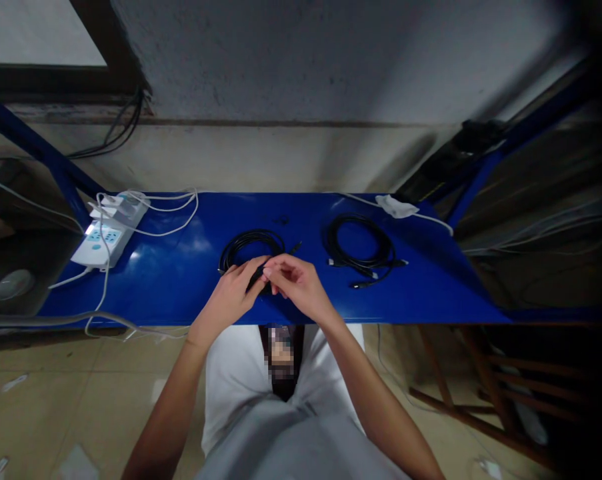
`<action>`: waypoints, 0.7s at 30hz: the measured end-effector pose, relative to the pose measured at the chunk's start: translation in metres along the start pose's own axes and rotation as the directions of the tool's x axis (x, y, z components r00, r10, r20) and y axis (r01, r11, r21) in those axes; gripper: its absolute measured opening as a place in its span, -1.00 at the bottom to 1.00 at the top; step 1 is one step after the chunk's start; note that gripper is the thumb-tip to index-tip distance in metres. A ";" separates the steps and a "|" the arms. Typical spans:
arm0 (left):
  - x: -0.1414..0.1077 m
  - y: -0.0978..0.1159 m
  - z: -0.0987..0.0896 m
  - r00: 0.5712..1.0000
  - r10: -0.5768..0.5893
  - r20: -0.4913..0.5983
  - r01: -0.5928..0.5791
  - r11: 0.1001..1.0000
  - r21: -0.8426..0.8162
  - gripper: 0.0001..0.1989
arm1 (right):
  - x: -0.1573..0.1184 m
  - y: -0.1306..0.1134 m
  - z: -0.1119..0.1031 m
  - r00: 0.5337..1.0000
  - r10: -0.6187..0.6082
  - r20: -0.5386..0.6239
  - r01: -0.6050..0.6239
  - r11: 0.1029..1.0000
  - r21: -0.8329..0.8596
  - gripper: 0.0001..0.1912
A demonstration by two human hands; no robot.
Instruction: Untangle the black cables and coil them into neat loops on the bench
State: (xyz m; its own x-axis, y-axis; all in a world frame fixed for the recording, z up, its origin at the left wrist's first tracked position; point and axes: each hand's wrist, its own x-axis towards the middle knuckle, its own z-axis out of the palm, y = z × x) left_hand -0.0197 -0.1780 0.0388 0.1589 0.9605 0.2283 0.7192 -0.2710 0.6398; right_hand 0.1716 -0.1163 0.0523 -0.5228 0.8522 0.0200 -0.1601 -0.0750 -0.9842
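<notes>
Near the front edge of the blue table (191, 267), my left hand (235, 290) is closed on part of a black cable (253, 233). The cable lies in a loose coil, and its far side shows beyond my fingers. My right hand (295, 283) meets the left one, its thumb and fingertips pinched together at a dark piece of the same cable. Just what the fingertips grip is partly hidden. One plug (295, 247) of this cable sticks out past my right hand. To the right, untouched, lies a second coiled black cable (361, 243) with several plug ends.
A white power strip (103, 240) with plugs and white cords stands at the table's left end. A small black piece (281, 219) lies behind the near coil. At the back right a white wrapped item (397, 207) sits on a white cord. Blue posts flank the table.
</notes>
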 end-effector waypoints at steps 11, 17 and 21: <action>0.001 -0.003 -0.001 0.996 0.018 -0.086 -0.038 0.970 -0.238 -0.81 | -0.004 0.014 -0.005 0.992 -0.034 -0.120 0.036 0.999 0.009 -0.72; 0.001 -0.002 -0.003 0.994 0.008 -0.109 -0.038 0.959 -0.279 -0.82 | -0.007 0.020 -0.005 0.980 -0.070 -0.186 0.064 0.997 -0.039 -0.73; 0.000 0.005 -0.004 0.992 -0.105 -0.075 0.083 0.965 -0.249 -0.80 | -0.013 0.027 -0.004 0.973 -0.102 -0.209 0.078 0.990 -0.116 -0.75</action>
State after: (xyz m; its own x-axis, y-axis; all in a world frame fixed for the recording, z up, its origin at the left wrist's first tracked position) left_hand -0.0186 -0.1796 0.0449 0.0314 0.9763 0.2141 0.5385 -0.1970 0.8193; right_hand 0.1775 -0.1274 0.0251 -0.3172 0.9447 0.0829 -0.1020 0.0529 -0.9934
